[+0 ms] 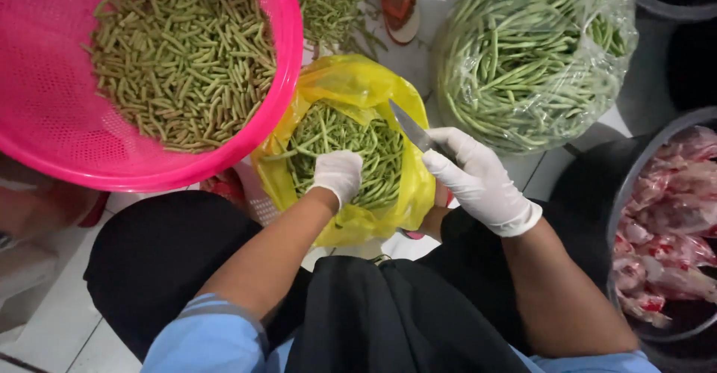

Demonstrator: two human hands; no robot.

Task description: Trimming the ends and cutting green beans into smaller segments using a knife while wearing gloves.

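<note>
- White floor tiles (45, 321) show beneath a seated person's dark-clad knees, with containers crowded close around.
- Left hand (337, 176), gloved in white, is down inside the yellow plastic bag (351, 82), fingers curled over the long green beans (373, 149) there; whether it has closed on a bunch I cannot tell.
- Right hand (478, 182), also gloved, is wrapped tight round the handle of a knife (409, 126), blade slanting up over the bag's edge.
- Pink colander (45, 112) to the left holds short cut bean pieces (183, 59) (a good heap already).
- Clear plastic bag (538, 52) of uncut beans lies beyond the knife; a metal basin of raw meat (668, 224) sits at right.
- Judging by this, the step is gathering a bunch for cutting; the next move calls for aligned ends and fingers kept clear of the blade.
</note>
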